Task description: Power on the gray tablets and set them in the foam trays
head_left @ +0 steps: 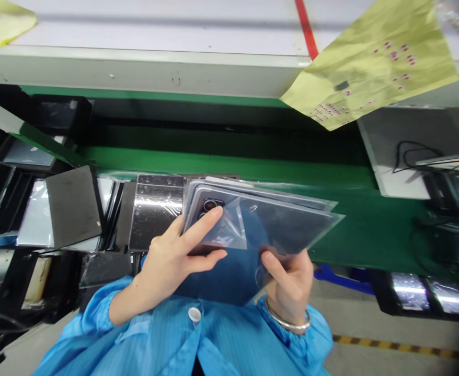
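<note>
Both my hands grip a flat, dark phone in a clear plastic sleeve, with its round camera lenses showing near the upper left corner. A smaller clear plastic bag lies on it under the fingers of my left hand. My right hand, with a metal bangle on its wrist, holds the lower edge from below. Another sleeved flat item lies behind the phone. Part of the phone is hidden by my fingers.
A green conveyor belt runs behind my hands. Shiny wrapped packs and a black foam pad lie to the left. A yellow sheet with red marks hangs over a white shelf edge.
</note>
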Motion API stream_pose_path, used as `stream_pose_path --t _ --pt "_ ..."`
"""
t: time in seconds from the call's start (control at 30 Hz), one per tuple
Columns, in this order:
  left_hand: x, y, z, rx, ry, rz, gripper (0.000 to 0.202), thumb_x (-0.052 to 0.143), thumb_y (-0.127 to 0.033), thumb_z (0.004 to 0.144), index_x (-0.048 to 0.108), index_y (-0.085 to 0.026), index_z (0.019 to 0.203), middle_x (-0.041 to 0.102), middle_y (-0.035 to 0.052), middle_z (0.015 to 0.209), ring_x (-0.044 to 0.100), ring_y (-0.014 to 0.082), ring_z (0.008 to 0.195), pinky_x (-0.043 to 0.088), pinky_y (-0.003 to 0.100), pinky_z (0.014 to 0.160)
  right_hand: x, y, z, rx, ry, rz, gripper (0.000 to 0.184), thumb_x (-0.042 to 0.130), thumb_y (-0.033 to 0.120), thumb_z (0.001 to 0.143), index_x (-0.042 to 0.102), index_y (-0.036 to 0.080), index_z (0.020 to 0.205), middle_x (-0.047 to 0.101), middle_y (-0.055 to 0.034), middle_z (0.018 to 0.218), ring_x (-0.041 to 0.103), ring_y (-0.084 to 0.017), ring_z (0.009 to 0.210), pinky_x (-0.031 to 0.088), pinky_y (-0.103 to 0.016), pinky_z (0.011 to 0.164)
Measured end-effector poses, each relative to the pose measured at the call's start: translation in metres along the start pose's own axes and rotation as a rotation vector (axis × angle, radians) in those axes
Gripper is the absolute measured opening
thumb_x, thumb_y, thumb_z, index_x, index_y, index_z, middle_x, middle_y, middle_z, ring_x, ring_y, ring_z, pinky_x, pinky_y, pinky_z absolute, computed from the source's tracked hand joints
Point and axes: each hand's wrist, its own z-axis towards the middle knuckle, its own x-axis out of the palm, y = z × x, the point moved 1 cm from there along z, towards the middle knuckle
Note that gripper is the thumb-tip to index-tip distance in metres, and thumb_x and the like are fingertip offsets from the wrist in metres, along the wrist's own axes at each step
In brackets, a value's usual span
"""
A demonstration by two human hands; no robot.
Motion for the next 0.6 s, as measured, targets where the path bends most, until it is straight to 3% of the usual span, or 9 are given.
stream_pose_path --t 0.27,0.47,0.6 --pt "0.0021 -0.0028 -0.0033 -0.024 -0.030 0.014 0.051 0.065 -0.054 0.097 0.056 -0.039 0.144 0.076 0.0020 0.118 0.081 0.0203 0.081 0.060 0.022 0.051 -0.0008 -0.0023 -0.0006 -0.019 -0.001 0.019 0.022 0.090 0.027 0.072 0.074 0.024 0.088 0.074 0.0032 0.067 0.065 -0.015 0.055 0.058 -0.027 0.057" --pt "-0.0009 -0.0052 0.0030 0.123 -0.100 0.234 0.042 0.065 -0.053 0.097 0.064 -0.033 0.134 0.079 -0.0002 0.109 0.077 0.0149 0.069 0.056 0.021 0.046 -0.0024 -0.0046 -0.0027 0.004 0.001 0.015 0.024 0.090 0.028 0.073 0.075 0.024 0.092 0.078 0.0016 0.074 0.069 -0.016 0.061 0.061 -0.028 0.061" --pt "-0.0028 -0.0067 0.0057 0.135 -0.101 0.263 0.039 0.065 -0.052 0.098 0.067 -0.032 0.132 0.080 0.0002 0.105 0.074 0.0133 0.064 0.054 0.021 0.044 -0.0026 -0.0059 -0.0030 0.028 -0.003 0.010 0.026 0.090 0.029 0.074 0.076 0.023 0.095 0.079 0.0003 0.077 0.071 -0.017 0.064 0.062 -0.029 0.063"
